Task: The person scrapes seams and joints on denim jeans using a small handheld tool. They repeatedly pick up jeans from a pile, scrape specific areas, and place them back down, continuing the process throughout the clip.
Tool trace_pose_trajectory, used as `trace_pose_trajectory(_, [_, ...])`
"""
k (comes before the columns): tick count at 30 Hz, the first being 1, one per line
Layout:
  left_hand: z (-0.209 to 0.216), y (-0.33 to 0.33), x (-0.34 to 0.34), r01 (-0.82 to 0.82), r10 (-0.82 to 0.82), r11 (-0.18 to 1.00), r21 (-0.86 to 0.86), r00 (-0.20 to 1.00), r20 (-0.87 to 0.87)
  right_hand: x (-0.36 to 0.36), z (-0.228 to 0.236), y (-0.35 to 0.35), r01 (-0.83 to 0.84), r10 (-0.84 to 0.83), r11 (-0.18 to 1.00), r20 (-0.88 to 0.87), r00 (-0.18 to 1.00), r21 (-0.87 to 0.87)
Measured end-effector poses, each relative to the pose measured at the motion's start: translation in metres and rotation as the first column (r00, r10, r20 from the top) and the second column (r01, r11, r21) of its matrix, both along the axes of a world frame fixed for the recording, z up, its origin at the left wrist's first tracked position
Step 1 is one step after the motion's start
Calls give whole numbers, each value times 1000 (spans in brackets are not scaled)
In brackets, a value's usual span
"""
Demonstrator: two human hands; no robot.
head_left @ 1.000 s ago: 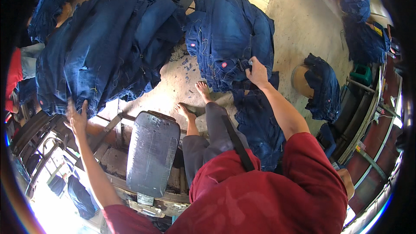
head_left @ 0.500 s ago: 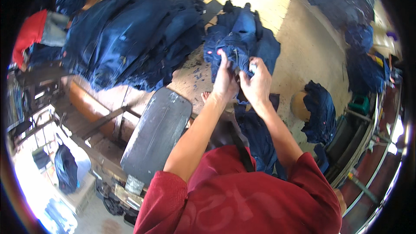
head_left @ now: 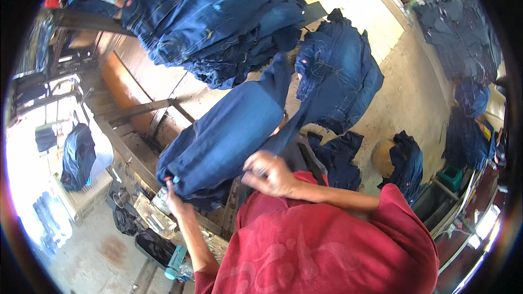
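My left hand (head_left: 173, 195) grips the jeans (head_left: 229, 130) at the hem; my right hand (head_left: 271, 173) seems closed on them, its fingers blurred.

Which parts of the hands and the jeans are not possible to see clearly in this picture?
- Left hand: its fingers go under the blue jeans; the grip is hidden by the cloth, head view.
- Right hand: blurred by motion; what the fingers pinch is unclear.
- Padded form under the jeans: wholly covered by the denim.
- Jeans pile: single pieces cannot be counted.
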State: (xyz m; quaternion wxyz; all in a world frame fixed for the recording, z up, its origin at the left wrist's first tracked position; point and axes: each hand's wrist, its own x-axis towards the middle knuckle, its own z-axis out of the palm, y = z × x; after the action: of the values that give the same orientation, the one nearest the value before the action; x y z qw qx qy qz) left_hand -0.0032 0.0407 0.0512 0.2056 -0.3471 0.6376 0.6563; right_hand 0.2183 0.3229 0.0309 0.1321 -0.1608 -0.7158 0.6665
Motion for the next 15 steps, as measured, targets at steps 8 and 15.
trace_pose_trajectory(8, [-8, -80, -50, 115, -674, 484, -867, 681, -286, -36, -122, 121, 768, -3, -204, 785, 619, -607])
trace_pose_trajectory(15, [-31, -31, -37, 287, -882, 363, -887, 414, -227, -44, -154, 172, 946, -338, 256, 899, 279, -197])
